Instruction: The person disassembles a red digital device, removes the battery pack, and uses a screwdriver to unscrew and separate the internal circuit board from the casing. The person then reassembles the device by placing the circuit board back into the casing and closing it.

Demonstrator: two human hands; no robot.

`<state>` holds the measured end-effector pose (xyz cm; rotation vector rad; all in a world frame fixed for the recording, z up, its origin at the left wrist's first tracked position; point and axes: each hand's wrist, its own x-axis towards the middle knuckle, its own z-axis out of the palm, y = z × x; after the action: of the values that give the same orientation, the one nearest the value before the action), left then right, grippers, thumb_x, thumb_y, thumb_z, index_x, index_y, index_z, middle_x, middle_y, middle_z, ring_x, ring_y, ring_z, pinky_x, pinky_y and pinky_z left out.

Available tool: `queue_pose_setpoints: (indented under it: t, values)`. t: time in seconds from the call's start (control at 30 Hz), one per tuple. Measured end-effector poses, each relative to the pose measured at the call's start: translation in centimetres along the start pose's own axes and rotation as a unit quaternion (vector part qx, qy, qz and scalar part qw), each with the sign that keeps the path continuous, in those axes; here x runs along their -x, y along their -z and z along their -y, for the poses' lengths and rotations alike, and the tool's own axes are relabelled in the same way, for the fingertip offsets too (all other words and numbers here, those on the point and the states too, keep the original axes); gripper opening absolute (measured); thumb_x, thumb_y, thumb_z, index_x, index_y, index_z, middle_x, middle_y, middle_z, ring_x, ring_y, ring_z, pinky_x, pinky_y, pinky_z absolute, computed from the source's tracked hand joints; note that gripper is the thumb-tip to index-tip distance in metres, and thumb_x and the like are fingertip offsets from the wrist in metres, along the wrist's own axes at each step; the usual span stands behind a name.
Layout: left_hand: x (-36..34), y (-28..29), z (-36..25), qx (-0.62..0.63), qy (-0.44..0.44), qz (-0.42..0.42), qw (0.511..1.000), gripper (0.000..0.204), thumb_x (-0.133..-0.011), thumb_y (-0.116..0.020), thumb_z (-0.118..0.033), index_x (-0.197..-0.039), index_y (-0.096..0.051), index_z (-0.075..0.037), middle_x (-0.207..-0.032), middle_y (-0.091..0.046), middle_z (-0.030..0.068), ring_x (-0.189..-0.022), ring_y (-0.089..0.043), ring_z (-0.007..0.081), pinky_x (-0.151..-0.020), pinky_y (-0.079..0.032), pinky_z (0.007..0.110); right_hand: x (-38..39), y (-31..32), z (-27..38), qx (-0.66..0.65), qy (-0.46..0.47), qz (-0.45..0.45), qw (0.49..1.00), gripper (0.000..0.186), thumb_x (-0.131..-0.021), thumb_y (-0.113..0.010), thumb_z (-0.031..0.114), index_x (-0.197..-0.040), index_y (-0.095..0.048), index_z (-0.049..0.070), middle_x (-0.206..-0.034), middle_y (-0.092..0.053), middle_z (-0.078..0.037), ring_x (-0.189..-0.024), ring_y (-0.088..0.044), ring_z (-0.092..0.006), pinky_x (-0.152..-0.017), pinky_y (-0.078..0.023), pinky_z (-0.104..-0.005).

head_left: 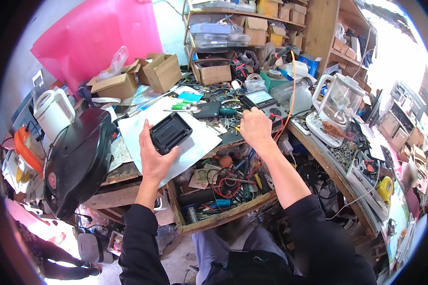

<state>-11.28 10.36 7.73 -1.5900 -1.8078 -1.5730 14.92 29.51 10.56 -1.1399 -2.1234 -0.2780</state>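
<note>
My left hand (153, 156) grips a black plastic housing (170, 133) with a hollow, open top, fingers along its left side and thumb at its lower edge. The housing is over a pale sheet (197, 145) on the workbench. To the right, my right hand (256, 127) is closed, with a small yellow piece (238, 128) showing beside its fingers; what it grips is mostly hidden. Just left of that hand lies a green-handled screwdriver (227, 112), near a black flat case (207, 109). An analog multimeter (260, 98) sits behind my right hand.
Below the bench edge, an open wooden drawer (233, 222) holds tools and wires. A black lidded appliance (78, 159) stands at the left, cardboard boxes (161, 73) at the back. An orange cable (294, 85) runs down near my right wrist. A clear blender jug (340, 97) stands right.
</note>
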Motion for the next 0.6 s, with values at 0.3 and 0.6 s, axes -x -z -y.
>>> queue_pose_setpoints:
  t: [0.3,0.6]
  values:
    - [-0.2,-0.1,1.3,0.021,0.082,-0.061,0.995,0.115,-0.071,-0.093,-0.019,-0.163,-0.026,0.002,-0.138,-0.049,0.0186,-0.126,-0.054,0.0291,-0.111,-0.044,0.038,-0.5,-0.5,-0.5,0.039,0.028,0.059,0.997,0.019,-0.091,-0.068,0.021,-0.09,-0.073,0.003,-0.089,-0.071,-0.016,-0.091,-0.072,-0.0351,-0.079,-0.059,-0.0486]
    - [-0.4,-0.1,0.6,0.012,0.087,-0.041,0.995,0.111,-0.072,-0.091,-0.019,-0.161,-0.03,0.002,-0.136,-0.051,0.0187,-0.125,-0.056,0.031,-0.111,-0.045,0.039,-1.9,0.2,-1.6,0.05,0.033,0.131,0.99,0.017,-0.086,-0.065,0.013,-0.086,-0.076,0.0,-0.096,-0.074,-0.02,-0.091,-0.075,-0.0384,-0.079,-0.061,-0.0487]
